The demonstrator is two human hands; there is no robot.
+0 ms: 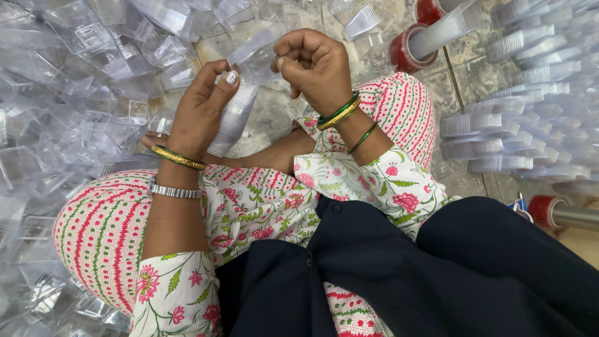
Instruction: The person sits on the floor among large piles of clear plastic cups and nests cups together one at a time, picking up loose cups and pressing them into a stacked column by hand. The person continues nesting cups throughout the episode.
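My left hand point(201, 109) grips a nested stack of clear plastic cups point(234, 120) that slants down over my lap. My right hand point(315, 65) is closed on a single clear square cup point(257, 55), held at the upper end of that stack and touching it. Both hands hover above my crossed legs in patterned trousers. Bangles sit on both wrists and a metal watch band on the left one.
A big loose heap of clear plastic cups point(68, 93) covers the floor to the left and far side. Finished nested stacks point(499, 125) lie in rows on the right. Red tape rolls point(409, 50) rest at the top right and another red roll point(544, 209) at the right edge.
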